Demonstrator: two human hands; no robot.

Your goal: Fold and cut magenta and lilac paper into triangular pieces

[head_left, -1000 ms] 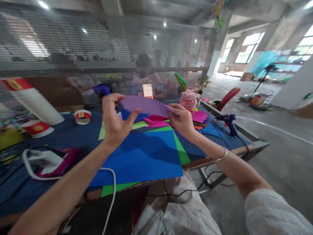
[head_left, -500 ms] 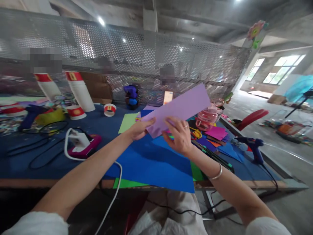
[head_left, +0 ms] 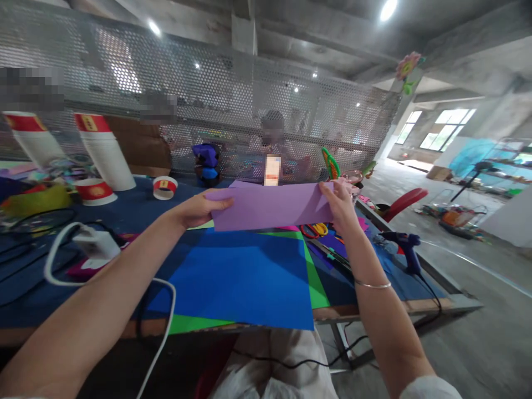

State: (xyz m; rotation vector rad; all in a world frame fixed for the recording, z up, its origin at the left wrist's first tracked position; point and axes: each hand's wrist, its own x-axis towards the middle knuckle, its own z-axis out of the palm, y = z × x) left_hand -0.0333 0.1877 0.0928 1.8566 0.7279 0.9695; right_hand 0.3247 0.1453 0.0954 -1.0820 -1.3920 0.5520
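The left hand (head_left: 201, 209) and right hand (head_left: 343, 209) are pinching the purple paper (head_left: 270, 206), one at each end, maybe so it is not flopping. It is hanging over the table (head_left: 135, 206).

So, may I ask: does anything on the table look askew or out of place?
Yes: the large blue paper sheet has a corner past the front edge of the blue-topped table, and bright green paper beneath it sticks out crookedly. A white cable also hangs over that edge. The held purple paper strip shows no obvious damage.
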